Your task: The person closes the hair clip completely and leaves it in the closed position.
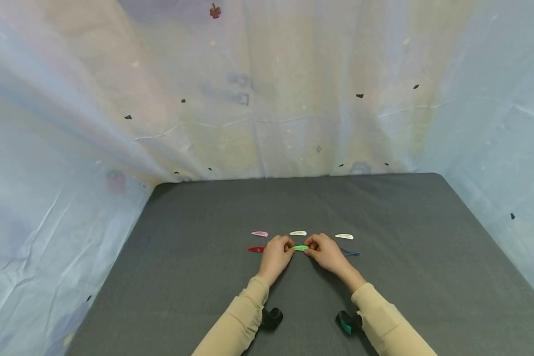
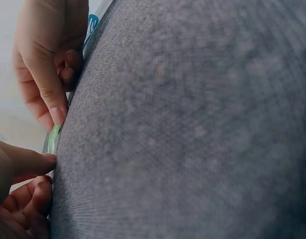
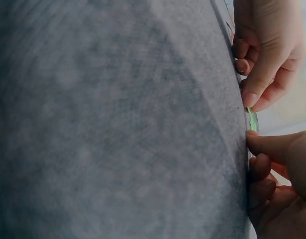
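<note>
A green snap hair clip (image 1: 300,248) lies low at the table surface between the two hands. My left hand (image 1: 277,257) pinches its left end between thumb and fingers, and my right hand (image 1: 327,252) pinches the right end. Both wrist views show a short green stretch of the clip (image 2: 53,139) between the fingertips; its ends are covered. Just left of the left hand is a red hair clip (image 1: 255,249), partly hidden by that hand. Beyond the right hand's far side lies a blue hair clip (image 1: 350,252), also partly covered.
Behind the hands, a pink hair clip (image 1: 260,234), a cream hair clip (image 1: 298,233) and another pale hair clip (image 1: 344,237) lie in a row. Dark grey cloth covers the table (image 1: 196,257). Pale patterned curtains (image 1: 267,99) enclose the back and sides.
</note>
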Tool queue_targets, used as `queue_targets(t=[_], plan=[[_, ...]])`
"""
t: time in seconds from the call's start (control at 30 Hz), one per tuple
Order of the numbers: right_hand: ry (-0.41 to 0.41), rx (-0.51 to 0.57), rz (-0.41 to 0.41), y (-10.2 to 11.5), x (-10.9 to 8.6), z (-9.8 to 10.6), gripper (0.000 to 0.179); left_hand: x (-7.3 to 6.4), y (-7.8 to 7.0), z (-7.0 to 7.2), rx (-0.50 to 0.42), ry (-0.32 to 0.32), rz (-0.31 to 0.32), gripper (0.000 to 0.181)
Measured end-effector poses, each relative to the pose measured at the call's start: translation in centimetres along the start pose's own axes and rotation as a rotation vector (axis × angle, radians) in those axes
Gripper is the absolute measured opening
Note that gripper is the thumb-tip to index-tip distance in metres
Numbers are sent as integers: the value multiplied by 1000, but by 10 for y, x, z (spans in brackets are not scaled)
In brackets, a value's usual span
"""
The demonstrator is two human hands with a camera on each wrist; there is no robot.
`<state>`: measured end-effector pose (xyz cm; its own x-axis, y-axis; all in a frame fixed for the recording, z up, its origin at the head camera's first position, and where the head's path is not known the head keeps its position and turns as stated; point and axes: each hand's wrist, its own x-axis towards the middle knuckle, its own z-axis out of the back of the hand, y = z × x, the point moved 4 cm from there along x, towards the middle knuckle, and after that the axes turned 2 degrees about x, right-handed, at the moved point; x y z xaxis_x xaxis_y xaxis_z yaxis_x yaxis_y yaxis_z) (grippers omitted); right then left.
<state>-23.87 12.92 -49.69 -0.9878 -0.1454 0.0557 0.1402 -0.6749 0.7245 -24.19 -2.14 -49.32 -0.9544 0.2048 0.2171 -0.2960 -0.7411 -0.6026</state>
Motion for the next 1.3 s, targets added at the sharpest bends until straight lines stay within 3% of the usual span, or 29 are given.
queue_targets(t=[0.17,0.47,0.73,0.97,1.3], plan=[[-13,-3,13,1,0,0,12,0,-2,2,10,-6,-8,6],[2,12,-16,6,-5,3,20,1,-7,2,37,36,-6,9],[46,49,-12,8,-15,27,24,4,-39,-2,48,78,-56,13],[8,10,-26,-8,-29,62,26,2,-68,-19,10,163,-102,16],[-15,-37,-108,-37,-50,99,22,1,-88,-51,-93,258,-113,25]])
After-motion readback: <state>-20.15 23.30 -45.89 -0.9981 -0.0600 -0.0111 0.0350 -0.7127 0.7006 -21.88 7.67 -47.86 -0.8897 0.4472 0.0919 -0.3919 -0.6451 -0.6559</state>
